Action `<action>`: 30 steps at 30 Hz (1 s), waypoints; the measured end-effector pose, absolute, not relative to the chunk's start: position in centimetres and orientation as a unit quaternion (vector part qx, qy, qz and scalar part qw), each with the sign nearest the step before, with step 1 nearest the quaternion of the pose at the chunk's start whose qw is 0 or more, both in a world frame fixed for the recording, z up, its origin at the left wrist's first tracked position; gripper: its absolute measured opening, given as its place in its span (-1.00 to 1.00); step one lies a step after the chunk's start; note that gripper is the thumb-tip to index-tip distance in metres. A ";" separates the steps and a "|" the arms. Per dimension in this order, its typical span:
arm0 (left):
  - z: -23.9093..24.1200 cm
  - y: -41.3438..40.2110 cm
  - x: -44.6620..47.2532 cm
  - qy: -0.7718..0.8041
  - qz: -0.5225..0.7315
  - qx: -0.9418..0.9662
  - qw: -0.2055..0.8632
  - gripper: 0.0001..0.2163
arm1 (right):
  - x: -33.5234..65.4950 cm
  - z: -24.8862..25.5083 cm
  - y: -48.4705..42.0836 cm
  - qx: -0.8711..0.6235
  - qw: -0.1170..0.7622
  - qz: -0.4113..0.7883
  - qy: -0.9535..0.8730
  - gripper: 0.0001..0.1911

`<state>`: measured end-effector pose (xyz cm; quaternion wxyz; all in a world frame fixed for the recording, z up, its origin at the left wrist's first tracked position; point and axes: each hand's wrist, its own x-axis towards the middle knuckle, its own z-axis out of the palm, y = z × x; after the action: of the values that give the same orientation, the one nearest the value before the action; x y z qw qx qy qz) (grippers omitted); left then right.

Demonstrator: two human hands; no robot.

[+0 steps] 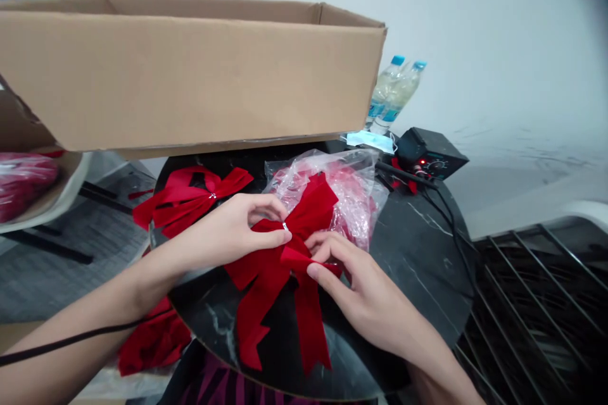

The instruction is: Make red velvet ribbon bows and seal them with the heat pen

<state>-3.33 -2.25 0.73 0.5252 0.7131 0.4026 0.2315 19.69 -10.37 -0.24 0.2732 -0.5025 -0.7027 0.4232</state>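
Note:
A red velvet bow (266, 272) with long forked tails lies over the front of the round black table. My left hand (247, 224) pinches it at the centre, where a small silvery tie shows between thumb and fingers. On the right side of the bow, my right hand (344, 272) grips a loop between thumb and bent fingers. Another red bow (209, 197) with a silver tie rests at the table's left edge, behind my left forearm. Just behind the held bow sits a clear plastic bag (363, 202) with red material inside.
A large open cardboard box (213, 82) spans the back. Behind the right side stand two bottles (396, 92), a blue face mask (370, 140) and a black control box (430, 155) with cables. Red fabric (156, 342) hangs lower left; a metal rack (536, 304) stands right.

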 end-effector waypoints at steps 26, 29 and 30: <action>-0.1 -4.2 1.2 0.299 0.358 0.374 0.802 -0.82 | 23.9 3.0 -11.2 -0.516 0.476 0.200 -0.684 -0.95; -0.7 -4.5 1.6 0.286 0.377 0.396 0.787 -0.79 | 20.1 1.4 -12.1 -0.537 0.476 0.327 -0.616 -0.91; -0.8 -4.6 1.8 0.285 0.381 0.406 0.780 -0.79 | 19.2 0.9 -12.1 -0.538 0.481 0.358 -0.593 -0.89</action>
<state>1.76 -4.62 -0.83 0.7799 0.4061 0.2854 0.3813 19.16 -12.05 0.94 0.4807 -0.5376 -0.5931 0.3581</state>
